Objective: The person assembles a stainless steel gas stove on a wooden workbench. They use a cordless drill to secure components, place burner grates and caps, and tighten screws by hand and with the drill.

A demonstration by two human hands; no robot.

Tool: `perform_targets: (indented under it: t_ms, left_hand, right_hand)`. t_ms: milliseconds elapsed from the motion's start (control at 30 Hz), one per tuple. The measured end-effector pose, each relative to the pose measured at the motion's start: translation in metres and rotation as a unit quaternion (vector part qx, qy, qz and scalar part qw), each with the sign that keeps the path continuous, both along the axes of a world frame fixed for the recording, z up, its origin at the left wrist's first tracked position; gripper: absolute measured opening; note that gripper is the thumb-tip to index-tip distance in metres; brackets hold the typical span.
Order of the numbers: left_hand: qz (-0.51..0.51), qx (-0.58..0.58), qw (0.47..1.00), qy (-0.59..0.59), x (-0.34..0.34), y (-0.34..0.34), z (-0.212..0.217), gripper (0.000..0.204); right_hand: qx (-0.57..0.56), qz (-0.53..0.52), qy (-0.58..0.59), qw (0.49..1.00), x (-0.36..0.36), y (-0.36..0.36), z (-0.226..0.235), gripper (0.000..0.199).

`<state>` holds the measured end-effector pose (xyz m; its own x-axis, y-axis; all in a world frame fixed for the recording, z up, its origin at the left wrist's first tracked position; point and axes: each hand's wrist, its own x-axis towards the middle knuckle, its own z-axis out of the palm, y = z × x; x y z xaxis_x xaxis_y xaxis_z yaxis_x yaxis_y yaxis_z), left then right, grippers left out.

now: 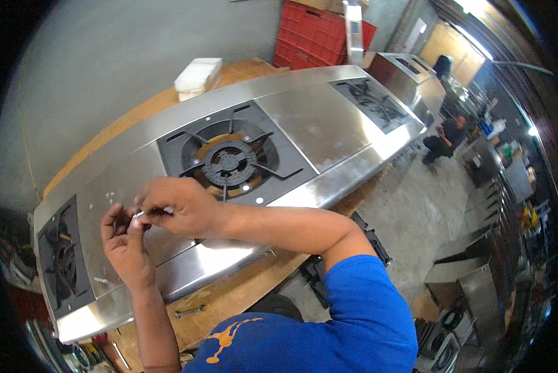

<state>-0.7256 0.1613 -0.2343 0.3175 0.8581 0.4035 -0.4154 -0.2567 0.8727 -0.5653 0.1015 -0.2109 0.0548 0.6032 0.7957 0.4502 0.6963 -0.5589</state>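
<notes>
A long stainless steel stove top (316, 124) with three burners lies on a wooden workbench. Both hands meet over its left part, between the left burner (64, 255) and the middle burner (229, 161). My left hand (124, 241) and my right hand (176, 205) pinch a small metal piece (138, 215) between their fingertips, just above the steel sheet. Small screws (110, 196) lie on the sheet beside the hands.
A white block (198, 74) rests on the wooden workbench (235, 292) behind the stove. Red crates (310, 37) stand at the back. A bolt (189, 311) lies near the bench's front edge. A person (443, 137) crouches on the floor at right among steel units.
</notes>
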Motion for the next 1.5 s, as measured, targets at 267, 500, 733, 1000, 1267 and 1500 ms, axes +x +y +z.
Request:
perform_targets:
  t_ms: [267, 500, 733, 1000, 1267, 1500]
  left_hand:
    - [-0.237, -0.08, 0.968, -0.029, -0.016, 0.02, -0.01, 0.036]
    - [-0.156, -0.247, 0.947, -0.133, 0.02, -0.04, 0.009, 0.037]
    - [-0.158, -0.088, 0.983, -0.031, 0.096, -0.11, 0.026, 0.038]
    - [0.11, 0.164, 0.918, 0.343, 0.103, -0.123, -0.015, 0.023]
    - [0.145, 0.202, 0.873, 0.42, 0.12, -0.118, -0.018, 0.02]
    - [0.154, 0.175, 0.869, 0.437, 0.123, -0.116, -0.019, 0.018]
  right_hand:
    - [0.001, 0.027, -0.145, 0.989, 0.011, -0.005, 0.003, 0.015]
    - [0.086, -0.038, -0.19, 0.977, 0.019, -0.051, 0.027, 0.026]
    - [0.105, -0.017, -0.219, 0.97, 0.112, -0.125, 0.05, 0.041]
    - [0.072, -0.273, -0.26, 0.924, 0.347, -0.15, 0.049, 0.009]
    - [-0.181, -0.674, -0.038, 0.715, 0.642, -0.178, -0.006, 0.026]
    - [-0.257, -0.684, -0.138, 0.669, 0.684, -0.185, -0.047, 0.021]
